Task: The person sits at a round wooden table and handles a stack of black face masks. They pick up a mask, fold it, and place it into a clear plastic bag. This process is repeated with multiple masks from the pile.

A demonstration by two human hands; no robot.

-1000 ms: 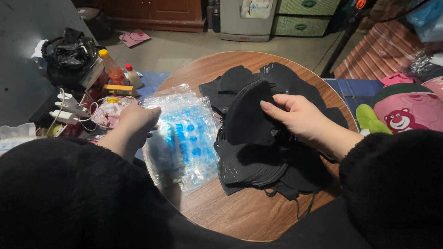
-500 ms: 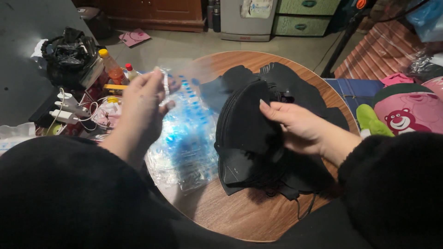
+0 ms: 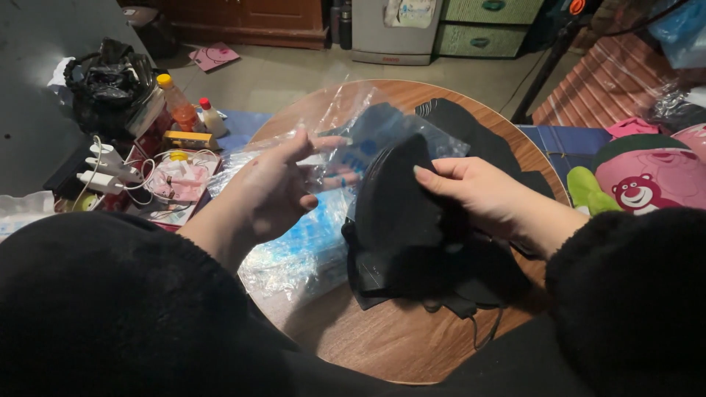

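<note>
Your view is dim and warm, lit from above the round desk [image 3: 412, 338], whose wood catches a soft sheen. Glare streaks the clear plastic bag [image 3: 346, 125] above it. Your dark sleeves [image 3: 110, 309] near the desk's front edge swallow detail; beyond the desk the floor [image 3: 294, 73] looks slightly soft.

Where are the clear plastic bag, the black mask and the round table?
clear plastic bag [image 3: 346, 125], head view, upper raised part.
black mask [image 3: 393, 198], head view, middle of its front.
round table [image 3: 397, 342], head view, bare wood near edge.

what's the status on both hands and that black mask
Left hand pinching clear plastic bag, lifted. Right hand gripping black mask over mask stack. Nothing between them.
</note>
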